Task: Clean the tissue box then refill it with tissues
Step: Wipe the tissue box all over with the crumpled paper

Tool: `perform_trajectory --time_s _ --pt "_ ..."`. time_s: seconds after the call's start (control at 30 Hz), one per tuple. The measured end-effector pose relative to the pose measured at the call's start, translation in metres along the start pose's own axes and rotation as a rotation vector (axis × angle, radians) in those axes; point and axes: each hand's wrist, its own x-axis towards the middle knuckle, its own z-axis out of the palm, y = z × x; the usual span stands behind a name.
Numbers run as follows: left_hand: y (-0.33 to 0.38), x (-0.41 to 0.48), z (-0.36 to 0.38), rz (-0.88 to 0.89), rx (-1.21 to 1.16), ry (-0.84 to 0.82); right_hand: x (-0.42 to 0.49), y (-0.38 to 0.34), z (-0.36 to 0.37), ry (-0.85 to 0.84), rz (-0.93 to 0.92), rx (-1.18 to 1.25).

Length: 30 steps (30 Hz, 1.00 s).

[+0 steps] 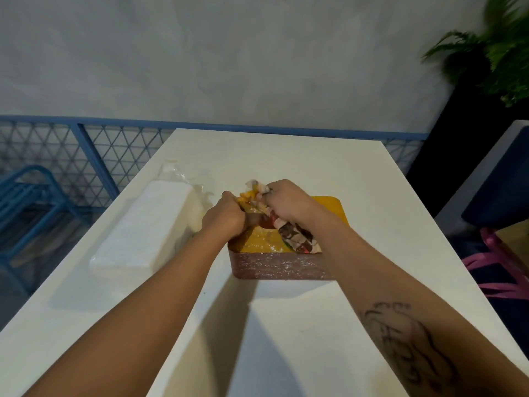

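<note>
Both hands grip cloth (297, 236) over tissue box (274, 266) (dusty).

Both hands (249, 213) grip cloth (286, 224) over tissue box (280, 267)

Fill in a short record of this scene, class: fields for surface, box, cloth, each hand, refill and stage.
surface: white table
box: yellow-topped, reddish-sided tissue box, dusty
cloth: patterned multicoloured rag, lying over the box top
left hand: gripping the rag
right hand: gripping the rag
refill: white tissue pack, left of the box
stage: cleaning; refilling not begun
</note>
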Motion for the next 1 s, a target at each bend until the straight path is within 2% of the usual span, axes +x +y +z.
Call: perform_trajectory --time_s 0.07,0.1,0.2,0.3,0.43,0.57,0.7,0.87,1.0 --pt "-0.001 -0.001 0.000 -0.003 -0.018 0.002 -0.005 0.008 -0.017 0.043 0.072 0.203" --pt "0.000 -0.002 0.000 -0.006 -0.027 0.000 -0.006 0.013 -0.024 0.087 0.093 0.215" --pt "0.001 -0.002 0.000 -0.030 -0.051 -0.009 -0.007 0.036 -0.036 0.252 0.139 -0.019" --pt "0.001 -0.004 -0.001 -0.040 -0.069 -0.014 -0.007 0.049 -0.033 0.300 0.190 -0.240" --pt "-0.001 -0.008 -0.002 -0.025 -0.132 -0.014 -0.008 0.041 -0.020 0.247 0.114 -0.416" --pt "-0.010 -0.005 -0.010 0.022 -0.324 -0.099 -0.002 0.026 -0.010 0.161 0.002 -0.498" --pt "-0.018 -0.003 -0.022 -0.010 -0.547 -0.202 0.005 0.013 0.000 0.076 -0.054 -0.452" --pt "-0.025 0.005 -0.024 0.035 -0.550 -0.248 0.010 0.001 0.007 0.003 -0.087 -0.343" --pt "-0.028 0.007 -0.024 0.051 -0.568 -0.273 0.004 -0.011 0.009 -0.135 -0.097 -0.213"
